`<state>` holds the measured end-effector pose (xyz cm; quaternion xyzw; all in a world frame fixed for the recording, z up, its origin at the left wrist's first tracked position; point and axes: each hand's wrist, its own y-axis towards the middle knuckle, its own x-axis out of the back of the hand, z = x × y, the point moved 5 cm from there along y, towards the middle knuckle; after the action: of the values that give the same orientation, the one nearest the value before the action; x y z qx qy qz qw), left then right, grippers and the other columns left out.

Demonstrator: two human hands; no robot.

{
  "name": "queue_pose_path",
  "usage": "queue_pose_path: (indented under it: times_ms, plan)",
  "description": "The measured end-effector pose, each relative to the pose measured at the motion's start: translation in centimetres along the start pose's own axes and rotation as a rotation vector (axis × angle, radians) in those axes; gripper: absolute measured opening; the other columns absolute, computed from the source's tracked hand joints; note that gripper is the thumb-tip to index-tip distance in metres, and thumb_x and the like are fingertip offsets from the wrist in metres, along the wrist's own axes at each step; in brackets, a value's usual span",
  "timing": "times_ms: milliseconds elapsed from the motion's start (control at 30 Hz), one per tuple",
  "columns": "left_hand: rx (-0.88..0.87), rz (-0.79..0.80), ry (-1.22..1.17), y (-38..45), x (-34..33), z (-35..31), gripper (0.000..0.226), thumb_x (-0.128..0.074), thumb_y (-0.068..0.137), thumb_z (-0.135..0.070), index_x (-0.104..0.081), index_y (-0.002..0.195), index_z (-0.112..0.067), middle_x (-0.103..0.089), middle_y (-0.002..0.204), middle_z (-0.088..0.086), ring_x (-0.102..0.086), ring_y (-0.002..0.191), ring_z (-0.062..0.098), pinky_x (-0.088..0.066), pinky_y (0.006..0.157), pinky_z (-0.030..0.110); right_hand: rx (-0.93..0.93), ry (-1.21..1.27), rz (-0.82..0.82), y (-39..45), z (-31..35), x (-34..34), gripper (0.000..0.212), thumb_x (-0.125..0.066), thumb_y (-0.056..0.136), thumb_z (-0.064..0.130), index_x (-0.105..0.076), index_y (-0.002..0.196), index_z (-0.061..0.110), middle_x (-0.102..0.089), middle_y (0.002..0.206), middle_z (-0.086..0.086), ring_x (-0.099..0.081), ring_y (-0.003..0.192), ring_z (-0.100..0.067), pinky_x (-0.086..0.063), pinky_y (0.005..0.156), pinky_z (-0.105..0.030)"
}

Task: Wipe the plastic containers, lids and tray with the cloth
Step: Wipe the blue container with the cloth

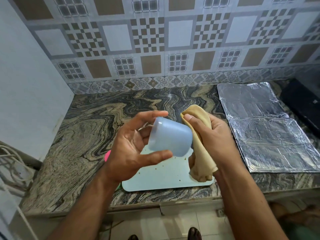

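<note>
My left hand holds a pale blue plastic container tilted on its side above the tray, fingers over its top and thumb under it. My right hand grips a tan cloth bunched against the container's right end, with the cloth's tail hanging down onto the tray. The light blue tray lies on the counter under both hands and carries several small brown crumbs. A bit of a pink object peeks out from behind my left wrist.
The marbled stone counter runs to a tiled back wall. Foil sheets cover its right part, beside a black appliance. White cables hang at the left. The counter's front edge is close to my body.
</note>
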<state>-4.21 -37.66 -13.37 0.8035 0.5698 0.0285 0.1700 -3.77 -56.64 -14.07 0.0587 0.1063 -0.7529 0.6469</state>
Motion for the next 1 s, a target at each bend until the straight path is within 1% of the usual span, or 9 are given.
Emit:
queue_pose_path:
  times_ms: [167, 267, 333, 433, 533, 600, 700, 833, 1000]
  plan:
    - [0.211, -0.125, -0.404, 0.1, 1.7, 1.5, 0.079, -0.098, 0.054, -0.036, -0.071, 0.128, -0.03, -0.068, 0.123, 0.004, -0.069, 0.102, 0.022, -0.061, 0.082, 0.033, -0.006, 0.139, -0.006, -0.1, -0.1, -0.2, 0.008, -0.067, 0.097, 0.011, -0.067, 0.089, 0.008, -0.056, 0.063, -0.002, -0.054, 0.046, -0.007, -0.046, 0.043, -0.017]
    - [0.323, -0.175, -0.667, -0.3, 2.0, 2.7, 0.082, -0.098, 0.049, -0.038, -0.073, 0.126, -0.025, -0.065, 0.129, 0.01, -0.063, 0.112, 0.027, -0.061, 0.078, 0.03, 0.018, 0.122, 0.006, -0.5, -0.5, -0.5, 0.009, -0.071, 0.089, 0.018, -0.068, 0.088, 0.01, -0.057, 0.068, -0.005, -0.054, 0.05, -0.007, -0.047, 0.046, -0.017]
    - [0.348, -0.232, -0.725, -0.5, 2.4, 3.5, 0.079, -0.098, 0.047, -0.037, -0.075, 0.121, -0.021, -0.064, 0.125, 0.012, -0.056, 0.11, 0.027, -0.057, 0.073, 0.028, 0.025, 0.099, 0.004, -0.6, -0.9, -0.6, 0.018, -0.073, 0.084, 0.026, -0.07, 0.091, 0.01, -0.059, 0.073, -0.008, -0.056, 0.055, -0.009, -0.049, 0.049, -0.018]
    - [0.351, -0.265, -0.673, -0.5, 3.7, 4.3, 0.078, -0.095, 0.054, -0.031, -0.073, 0.128, -0.023, -0.068, 0.124, 0.009, -0.064, 0.094, 0.02, -0.057, 0.074, 0.026, 0.041, 0.033, 0.006, -0.8, -1.5, -0.5, 0.028, -0.076, 0.081, 0.034, -0.074, 0.097, 0.011, -0.063, 0.086, -0.014, -0.06, 0.07, -0.018, -0.051, 0.06, -0.025]
    - [0.337, -0.317, -0.329, 0.2, 6.8, 4.9, 0.069, -0.082, 0.071, -0.017, -0.066, 0.138, -0.027, -0.073, 0.122, 0.003, -0.071, 0.092, 0.018, -0.061, 0.078, 0.029, 0.043, 0.005, -0.004, -1.0, -1.8, 0.0, 0.029, -0.076, 0.081, 0.032, -0.074, 0.098, 0.008, -0.066, 0.088, -0.016, -0.059, 0.079, -0.025, -0.048, 0.074, -0.037]
    - [0.278, -0.388, 0.197, 0.8, 10.5, 5.2, 0.07, -0.086, 0.07, -0.022, -0.065, 0.137, -0.028, -0.075, 0.119, -0.003, -0.072, 0.1, 0.015, -0.062, 0.083, 0.029, 0.027, -0.01, -0.016, -1.2, -2.1, 0.4, 0.031, -0.077, 0.08, 0.033, -0.075, 0.098, 0.008, -0.067, 0.09, -0.023, -0.06, 0.083, -0.028, -0.047, 0.077, -0.041]
    - [0.297, -0.421, 0.796, 1.5, 16.0, 7.1, 0.072, -0.09, 0.063, -0.042, -0.065, 0.13, -0.039, -0.069, 0.128, -0.008, -0.068, 0.111, 0.015, -0.06, 0.091, 0.037, 0.014, -0.035, -0.04, -1.5, -2.2, 0.8, 0.028, -0.075, 0.078, 0.037, -0.076, 0.095, 0.014, -0.069, 0.091, -0.018, -0.061, 0.082, -0.025, -0.053, 0.067, -0.03]
    - [0.486, -0.402, 1.099, 2.1, 21.0, 11.2, 0.066, -0.092, 0.068, -0.025, -0.066, 0.129, -0.031, -0.066, 0.133, 0.005, -0.062, 0.118, 0.031, -0.054, 0.089, 0.04, 0.006, -0.075, -0.052, -1.7, -2.6, 1.1, 0.039, -0.076, 0.074, 0.044, -0.076, 0.098, 0.013, -0.072, 0.09, -0.012, -0.062, 0.081, -0.023, -0.052, 0.068, -0.031]
    - [0.666, -0.284, 1.259, 2.5, 22.4, 15.7, 0.065, -0.093, 0.065, -0.019, -0.064, 0.123, -0.022, -0.063, 0.127, 0.013, -0.061, 0.113, 0.037, -0.052, 0.083, 0.038, 0.002, -0.104, -0.068, -1.9, -3.1, 1.4, 0.029, -0.073, 0.081, 0.036, -0.075, 0.099, 0.013, -0.073, 0.088, -0.009, -0.062, 0.078, -0.019, -0.053, 0.06, -0.022]
